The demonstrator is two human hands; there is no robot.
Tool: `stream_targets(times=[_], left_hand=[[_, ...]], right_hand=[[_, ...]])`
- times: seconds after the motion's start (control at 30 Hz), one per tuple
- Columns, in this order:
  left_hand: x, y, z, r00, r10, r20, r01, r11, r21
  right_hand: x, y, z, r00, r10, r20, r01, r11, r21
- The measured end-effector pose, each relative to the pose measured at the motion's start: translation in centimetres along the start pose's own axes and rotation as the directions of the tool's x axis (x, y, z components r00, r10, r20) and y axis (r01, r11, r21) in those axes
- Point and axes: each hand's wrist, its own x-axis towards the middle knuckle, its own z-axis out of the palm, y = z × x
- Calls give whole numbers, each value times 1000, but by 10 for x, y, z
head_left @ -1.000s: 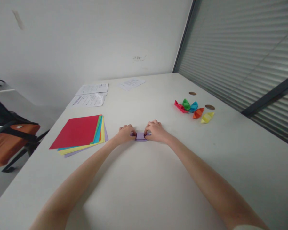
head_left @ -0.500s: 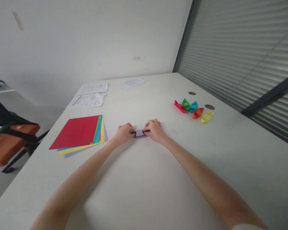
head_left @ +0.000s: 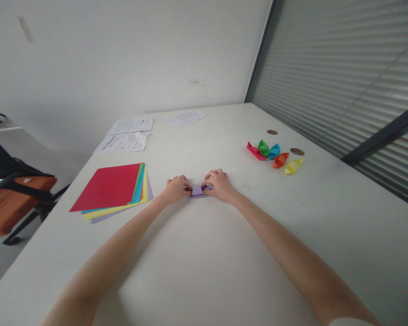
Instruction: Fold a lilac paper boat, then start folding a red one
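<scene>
A small folded piece of purple paper (head_left: 197, 191) lies on the white table between my two hands. My left hand (head_left: 177, 188) is closed on its left end, thumb and fingers pinched together. At the right end my right hand (head_left: 219, 185) pinches the same paper with bent fingers. Only the paper's middle strip and front edge show well; its ends are partly hidden under the fingers.
A fanned stack of coloured paper sheets (head_left: 110, 185), red on top, lies to the left. Several folded paper boats (head_left: 263, 148) sit at the right near two round table holes. Printed sheets (head_left: 125, 141) lie farther back. An orange chair (head_left: 20, 194) stands beyond the left edge.
Both hands stay at the purple paper with only slight finger shifts. A little more of the paper shows by the right fingers.
</scene>
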Motion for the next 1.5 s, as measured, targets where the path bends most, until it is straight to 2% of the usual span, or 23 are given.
stream_targets(times=[0.3, 0.8, 1.03, 1.13, 1.2, 1.27, 1.33, 1.37, 1.43, 1.5], left_hand=[[1, -7, 5, 1000, 19, 1, -19, 999, 44], [3, -8, 2, 999, 34, 10, -34, 999, 8], [0, -7, 2, 996, 85, -11, -84, 993, 88], [0, -7, 2, 996, 92, -8, -91, 993, 74], [2, -9, 1, 996, 90, -4, -90, 996, 15], [3, -10, 0, 994, 109, -28, -111, 990, -83], [5, -10, -1, 986, 134, -101, -153, 963, -223], [6, -9, -2, 977, 125, -173, -174, 935, -310], [6, -5, -3, 942, 39, -332, -215, 832, -512], [4, 1, -3, 917, -88, -390, -242, 653, -717]], right_hand=[[-1, -1, -3, 995, 84, 56, -85, 996, 17], [0, 0, -4, 999, 1, 45, -2, 1000, 18], [0, -3, -7, 995, 53, 81, -51, 998, -28], [0, -3, -7, 996, 56, 74, -55, 998, -15], [1, -2, -6, 996, 45, 80, -49, 998, 47], [2, -1, -4, 997, 30, 68, -42, 982, 182], [5, 0, -4, 999, 35, -13, -28, 943, 331], [6, 1, -3, 995, 54, -78, -19, 920, 392], [8, 0, -4, 972, 115, -205, 0, 873, 488], [10, -3, -5, 945, 160, -284, 33, 820, 571]])
